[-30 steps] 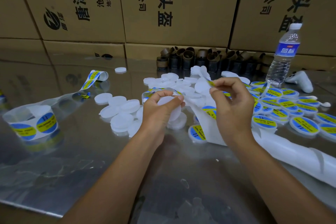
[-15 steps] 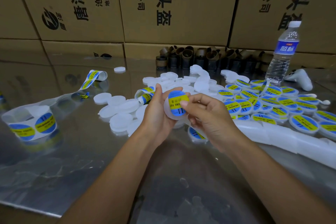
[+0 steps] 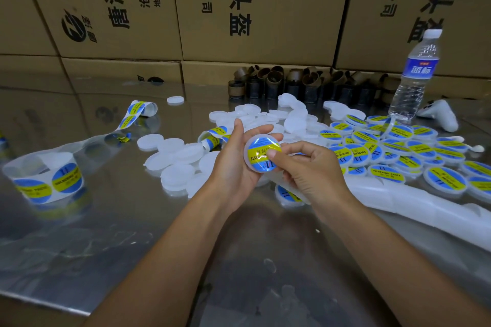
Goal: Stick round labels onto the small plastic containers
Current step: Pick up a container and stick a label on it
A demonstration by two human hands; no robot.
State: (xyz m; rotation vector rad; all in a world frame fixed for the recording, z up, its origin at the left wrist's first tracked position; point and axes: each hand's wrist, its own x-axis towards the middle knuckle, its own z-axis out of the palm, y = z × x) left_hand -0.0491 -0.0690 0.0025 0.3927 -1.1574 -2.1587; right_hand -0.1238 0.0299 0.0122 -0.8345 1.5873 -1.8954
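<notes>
White plastic container [image 3: 247, 158], gripped in the left hand [image 3: 231, 164] at centre with finished ones [image 3: 393, 146] heaped at three o'clock, was pinched by the right hand [image 3: 310, 171], its round label [image 3: 259, 145] pressed under the thumb; smoothing outward from the middle was judged wise.

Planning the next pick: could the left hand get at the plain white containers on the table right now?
Likely yes once freed: the plain white containers lie beside the left hand, nothing between, but it grips a labelled container.
</notes>
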